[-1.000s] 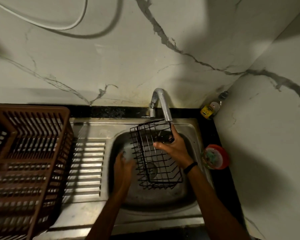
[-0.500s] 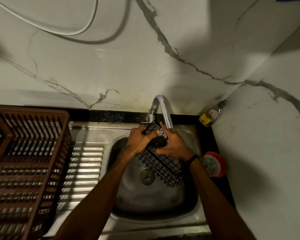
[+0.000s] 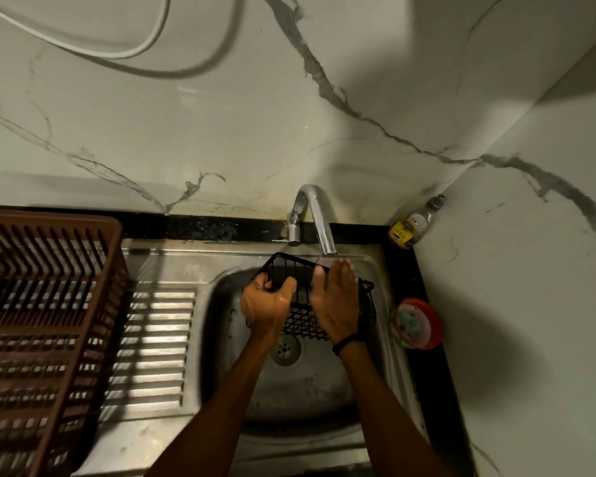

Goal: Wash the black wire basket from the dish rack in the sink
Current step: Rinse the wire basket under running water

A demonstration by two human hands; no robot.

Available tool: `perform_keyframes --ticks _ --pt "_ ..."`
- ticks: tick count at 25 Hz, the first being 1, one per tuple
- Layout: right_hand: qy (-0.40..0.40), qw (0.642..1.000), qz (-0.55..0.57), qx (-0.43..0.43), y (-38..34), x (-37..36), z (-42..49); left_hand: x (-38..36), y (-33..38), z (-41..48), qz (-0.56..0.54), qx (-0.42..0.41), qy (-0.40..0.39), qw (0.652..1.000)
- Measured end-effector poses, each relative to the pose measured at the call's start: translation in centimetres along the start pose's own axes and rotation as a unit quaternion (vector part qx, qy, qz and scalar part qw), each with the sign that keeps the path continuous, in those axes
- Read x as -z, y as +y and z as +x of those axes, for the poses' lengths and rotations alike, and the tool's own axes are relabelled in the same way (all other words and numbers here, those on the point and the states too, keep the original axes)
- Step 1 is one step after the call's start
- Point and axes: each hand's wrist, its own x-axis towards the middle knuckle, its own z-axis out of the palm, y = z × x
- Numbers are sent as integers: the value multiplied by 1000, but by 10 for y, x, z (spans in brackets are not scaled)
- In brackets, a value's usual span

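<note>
Two hands we list first, both over the sink (image 3: pixel 289 401).

Left hand (image 3: pixel 267 304): we see its fingers curled round the near-left rim of the black wire basket (image 3: pixel 303 323), gripping it.

Right hand (image 3: pixel 338 297): fingers straight and together, laid flat against the basket's right side. We note a dark band (image 3: pixel 346 340) on its wrist.

Basket: held tilted between the hands, above the drain (image 3: pixel 285 349), with its far rim just below the tap (image 3: pixel 315 215) spout.

Beyond the left hand we record a ribbed draining board (image 3: pixel 152 339), then a brown dish rack (image 3: pixel 42 304) on the bench.

Beside the right wrist we record a red round tub (image 3: pixel 418 323). Farther off, in the corner past the right fingertips, we record a yellow-labelled bottle (image 3: pixel 410 227).
</note>
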Motion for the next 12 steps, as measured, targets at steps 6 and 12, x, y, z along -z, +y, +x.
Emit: perform_keyframes --ticks 6,12 --pt "-28 984 12 177 -9 -4 -2 0 11 -2 -27 6 33 999" --pt "12 971 -81 227 -6 -4 -12 2 5 -6 -95 49 45 993"
